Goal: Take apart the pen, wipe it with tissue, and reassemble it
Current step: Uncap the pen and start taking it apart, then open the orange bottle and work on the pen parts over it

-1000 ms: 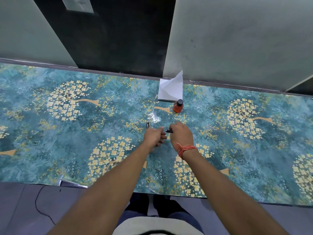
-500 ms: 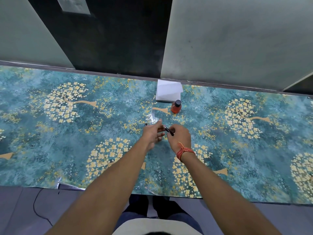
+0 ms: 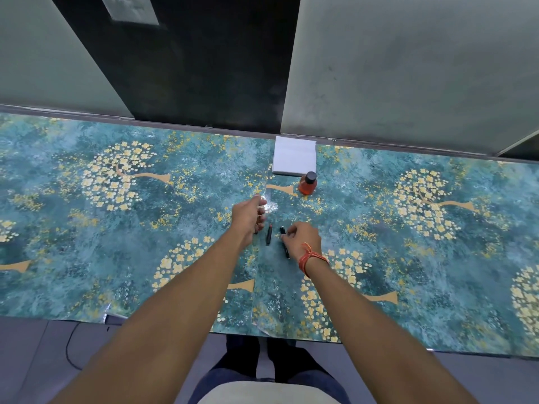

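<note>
— Two pen pieces on the counter (image 3: 87,258), mid-counter, a bit nearer the front edge than the back. Confirm?

— Yes, I see them. One short dark pen piece (image 3: 268,234) lies loose between the hands, touching neither. The other, a black pen barrel (image 3: 285,246), sits just right of it, running toward the front edge.

— Hands?

— Right hand (image 3: 303,239), red thread on the wrist, has its fingers curled down onto the barrel's far end, pinching it as far as I can see. Left hand (image 3: 248,217) hovers just left of the loose piece, fingers loosely curled; there may be something small in it, I can't tell.

— Tissue?

— White tissue stack (image 3: 294,155) flat at the back edge, well apart from the hands. An orange bottle with a dark cap (image 3: 307,184) stands upright just in front of its right corner.
</note>
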